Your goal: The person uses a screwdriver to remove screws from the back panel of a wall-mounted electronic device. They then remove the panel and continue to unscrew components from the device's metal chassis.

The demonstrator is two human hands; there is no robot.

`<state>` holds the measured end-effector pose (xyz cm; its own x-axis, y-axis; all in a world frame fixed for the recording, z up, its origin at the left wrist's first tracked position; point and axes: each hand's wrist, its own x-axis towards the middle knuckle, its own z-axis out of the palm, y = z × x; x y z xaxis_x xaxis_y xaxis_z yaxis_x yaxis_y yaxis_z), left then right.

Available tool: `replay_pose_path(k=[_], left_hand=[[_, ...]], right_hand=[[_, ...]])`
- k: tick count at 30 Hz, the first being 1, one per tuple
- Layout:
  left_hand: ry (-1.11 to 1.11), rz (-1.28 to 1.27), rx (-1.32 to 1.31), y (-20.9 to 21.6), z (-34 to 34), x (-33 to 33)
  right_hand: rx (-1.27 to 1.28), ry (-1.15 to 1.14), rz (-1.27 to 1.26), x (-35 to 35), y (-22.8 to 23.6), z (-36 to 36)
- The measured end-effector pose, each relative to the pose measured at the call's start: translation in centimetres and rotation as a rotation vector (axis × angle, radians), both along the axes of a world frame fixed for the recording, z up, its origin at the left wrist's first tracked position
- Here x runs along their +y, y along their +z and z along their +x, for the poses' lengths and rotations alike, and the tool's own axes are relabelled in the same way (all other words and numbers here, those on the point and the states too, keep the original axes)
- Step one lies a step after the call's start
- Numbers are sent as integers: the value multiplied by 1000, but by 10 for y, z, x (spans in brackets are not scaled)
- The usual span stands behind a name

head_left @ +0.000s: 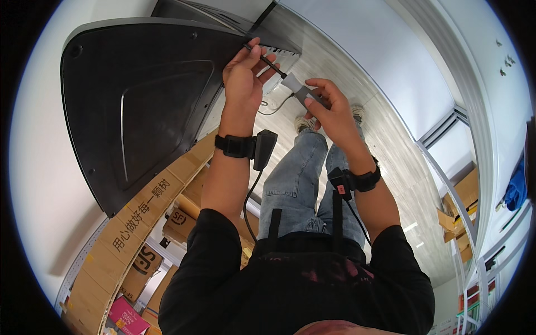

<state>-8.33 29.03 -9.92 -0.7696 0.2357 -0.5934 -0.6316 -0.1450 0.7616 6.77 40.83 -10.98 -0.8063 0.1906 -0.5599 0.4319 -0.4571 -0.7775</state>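
Note:
A screwdriver with a grey handle (301,92) and a long dark shaft (268,64) points up and left, toward the edge of a large black panel (162,84). My right hand (333,111) is closed around the handle, thumb on the near side and index finger on the far side. My left hand (244,75) steadies the shaft near its tip with thumb and forefinger, its other fingers loosely curled. The tip meets the panel's corner region; my fingers hide whether it sits in a screw. Black straps with small boxes are around both wrists.
Below the panel runs a shelf edged with a cardboard strip (139,215), with several cartons (142,271) under it. A thin cord (277,109) hangs beside the tool. My legs stand on the pale wood floor (391,145). At right are a metal rack (474,268) and more cardboard.

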Motion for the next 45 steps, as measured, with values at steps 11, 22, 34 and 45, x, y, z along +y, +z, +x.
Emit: replay_pose_path(k=[11,22,34,45], left_hand=[[-8,-68,23,1,2,2],[-27,-17,-8,3,0,-1],[-62,-87,38,1,2,-2],[-37,-74,40,5,4,0]], right_hand=[[243,-36,548,-13,-14,0],[71,39,125,-9,-15,4],[103,-28,516,-17,-13,4],[157,-15,424,-11,-14,4]])
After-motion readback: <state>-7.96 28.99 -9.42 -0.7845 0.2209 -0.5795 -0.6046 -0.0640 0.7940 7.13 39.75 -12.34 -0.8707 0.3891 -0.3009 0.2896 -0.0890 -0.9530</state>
